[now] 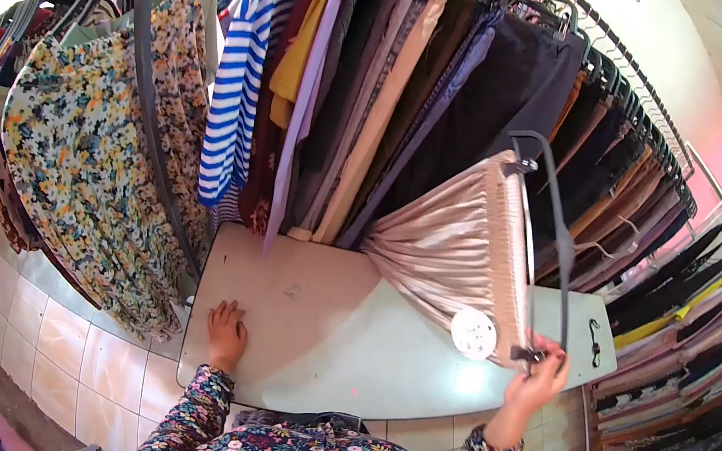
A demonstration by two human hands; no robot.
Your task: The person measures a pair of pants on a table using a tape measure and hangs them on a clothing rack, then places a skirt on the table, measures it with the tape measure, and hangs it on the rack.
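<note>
Pleated pink skirt (446, 248) on clip hanger (562, 228): right hand (535, 384) holding the clip end. Left hand (227, 336) resting on tabletop (307, 339). Best handled waistband (503, 256) taut.

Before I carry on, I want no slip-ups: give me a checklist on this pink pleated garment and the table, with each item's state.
1. Right hand holding the hanger: ok, fingers closed around its near end.
2. Far clip on the pink garment: ok, it sits at the waistband's far end.
3. Near clip biting the waistband: cannot tell, fingers partly cover it.
4. Left hand free: ok, resting on the table, holding nothing.
5. White disc fastened to the garment: cannot tell, it only overlaps its edge in this view.
6. Tabletop free of loose items: not ok, a small black item lies at the right end.
</note>
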